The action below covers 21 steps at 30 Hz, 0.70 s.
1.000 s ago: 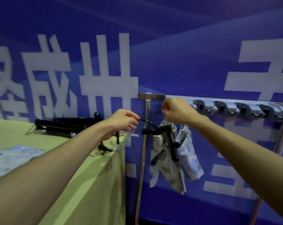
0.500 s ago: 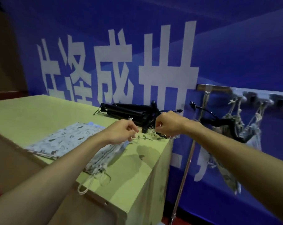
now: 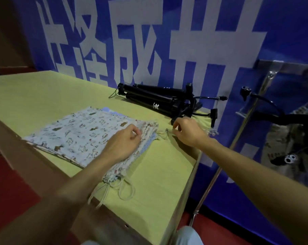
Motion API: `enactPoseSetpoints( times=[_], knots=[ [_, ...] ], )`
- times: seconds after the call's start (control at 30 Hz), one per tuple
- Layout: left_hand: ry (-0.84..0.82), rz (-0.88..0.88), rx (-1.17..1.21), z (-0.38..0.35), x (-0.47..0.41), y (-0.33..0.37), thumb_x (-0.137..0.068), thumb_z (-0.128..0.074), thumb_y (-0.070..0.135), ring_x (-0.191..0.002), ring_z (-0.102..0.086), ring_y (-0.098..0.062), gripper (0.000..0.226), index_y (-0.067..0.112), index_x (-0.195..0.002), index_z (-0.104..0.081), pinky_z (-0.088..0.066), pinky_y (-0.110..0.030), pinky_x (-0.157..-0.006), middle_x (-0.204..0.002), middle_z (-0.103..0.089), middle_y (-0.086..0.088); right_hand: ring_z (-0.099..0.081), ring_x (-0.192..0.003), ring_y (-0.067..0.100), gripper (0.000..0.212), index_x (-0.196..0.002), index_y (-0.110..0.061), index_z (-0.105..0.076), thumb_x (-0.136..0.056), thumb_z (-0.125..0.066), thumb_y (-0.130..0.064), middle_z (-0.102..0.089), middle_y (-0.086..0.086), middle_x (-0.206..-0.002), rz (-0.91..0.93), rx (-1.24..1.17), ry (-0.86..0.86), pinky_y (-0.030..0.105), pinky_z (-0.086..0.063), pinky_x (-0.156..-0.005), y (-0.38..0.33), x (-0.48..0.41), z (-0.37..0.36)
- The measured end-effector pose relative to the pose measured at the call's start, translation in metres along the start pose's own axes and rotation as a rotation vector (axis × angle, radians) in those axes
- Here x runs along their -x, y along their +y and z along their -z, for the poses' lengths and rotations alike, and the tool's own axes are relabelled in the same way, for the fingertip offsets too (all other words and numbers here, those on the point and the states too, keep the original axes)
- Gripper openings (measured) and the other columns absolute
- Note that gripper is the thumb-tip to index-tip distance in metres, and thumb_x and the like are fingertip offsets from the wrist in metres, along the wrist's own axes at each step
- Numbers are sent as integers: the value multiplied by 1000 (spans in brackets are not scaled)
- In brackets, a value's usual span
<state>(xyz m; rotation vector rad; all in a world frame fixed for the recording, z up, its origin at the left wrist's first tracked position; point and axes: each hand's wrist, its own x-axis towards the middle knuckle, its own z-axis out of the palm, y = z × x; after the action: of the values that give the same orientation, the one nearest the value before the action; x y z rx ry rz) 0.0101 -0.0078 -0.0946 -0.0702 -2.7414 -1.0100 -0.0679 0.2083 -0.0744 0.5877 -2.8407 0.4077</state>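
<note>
A flat stack of printed drawstring cloth bags (image 3: 82, 133) lies on the yellow-green table (image 3: 35, 96), cords trailing toward the front edge. My left hand (image 3: 123, 142) rests on the stack's right end, with thumb and fingers pinching the top bag's edge. My right hand (image 3: 186, 129) hovers just right of the stack, fingers curled, its fingertips at a small metal clip (image 3: 167, 130) lying on the table. Whether the fingers grip the clip is unclear.
A folded black tripod (image 3: 160, 99) lies along the back of the table against the blue banner wall (image 3: 167, 41). To the right stands a metal rack (image 3: 238, 131) with a black hanger (image 3: 280, 117) and hung cloth bags (image 3: 280, 147). The table's right edge is close to my right wrist.
The view swung left from the rack to the table. Both hands came down from the hanger to the table; the left now lies on the bag stack and the right is by the clip.
</note>
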Motion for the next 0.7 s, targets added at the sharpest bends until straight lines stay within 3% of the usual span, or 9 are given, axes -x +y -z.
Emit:
enactPoseSetpoints(
  times=[0.1,0.37,0.47,0.57,0.7],
  knots=[
    [16,-1,46,1,-1,-2,-96,-52,35,-58,-49,-18,10,26,-99,-53,-40,-34,-61,-63,-53,4,-54,-99,26,20,-108,-13,-58,-95,-55,-28,-54,8,-111,-25,49,-21,41,-49,-84,-4,-6,-9],
    [84,30,100,4,0,0,-90,-64,26,-61,-50,-12,9,18,-93,-59,-41,-24,-59,-69,-55,1,-51,-103,31,27,-120,-8,-50,-99,-44,-25,-48,12,-115,-74,94,-75,43,-43,-85,-12,-9,-15],
    [111,24,99,6,2,-2,-92,-61,22,-60,-52,-11,7,17,-86,-61,-42,-18,-56,-69,-60,1,-49,-102,28,26,-120,-6,-49,-100,-43,-22,-47,12,-115,-80,7,-44,41,-43,-86,-15,-10,-10],
    [105,44,129,6,2,-2,-94,-60,21,-62,-53,-6,10,14,-86,-62,-38,-12,-56,-73,-60,5,-48,-93,21,15,-106,-10,-50,-99,-42,-21,-49,8,-109,-68,-125,36,39,-44,-83,-21,-7,-3],
    [96,131,350,12,-1,-7,-91,-64,18,-74,-57,-2,16,12,-77,-61,-40,-15,-66,-77,-62,6,-49,-83,17,12,-100,-11,-52,-101,-43,-19,-55,5,-96,28,-292,-19,29,-39,-68,-44,1,8]
  ],
)
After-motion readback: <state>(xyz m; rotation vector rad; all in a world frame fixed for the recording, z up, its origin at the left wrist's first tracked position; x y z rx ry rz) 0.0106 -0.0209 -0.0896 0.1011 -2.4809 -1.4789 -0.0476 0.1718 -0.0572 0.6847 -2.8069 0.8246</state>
